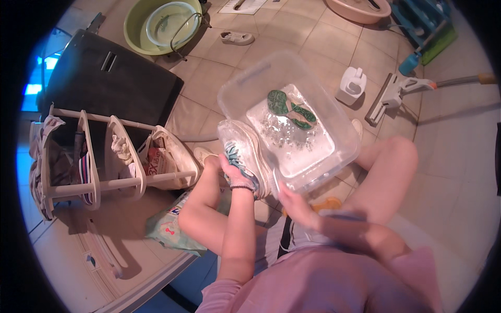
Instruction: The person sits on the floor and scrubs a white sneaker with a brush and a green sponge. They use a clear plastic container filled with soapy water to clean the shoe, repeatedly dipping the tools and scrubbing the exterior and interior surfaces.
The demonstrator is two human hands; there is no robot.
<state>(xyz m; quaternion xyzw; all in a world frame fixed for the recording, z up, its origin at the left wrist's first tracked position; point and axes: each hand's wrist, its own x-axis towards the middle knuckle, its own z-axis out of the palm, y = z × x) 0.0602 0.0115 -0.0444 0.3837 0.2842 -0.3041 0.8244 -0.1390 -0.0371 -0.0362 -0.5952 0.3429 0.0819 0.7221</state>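
A white sneaker [254, 151] with teal laces is tilted on its side above the near left edge of a clear plastic tub [334, 112]. My left hand [237, 175] is closed around it, fingers partly hidden by the shoe. In my right hand [298, 207] is a slim white brush [275, 182], held close to the sneaker's sole; most of the handle is hidden by the fingers. Foamy, dirty water lies in the tub. A green patterned shoe sole [292, 108] shows in it.
A white jug [352, 85] and a floor squeegee [389, 99] are right of the tub. Another shoe [237, 38] lies beyond, near a green basin [136, 34] and a pink basin [360, 11]. To the left, a white rack [117, 182] holds cloths beside a black box [112, 78].
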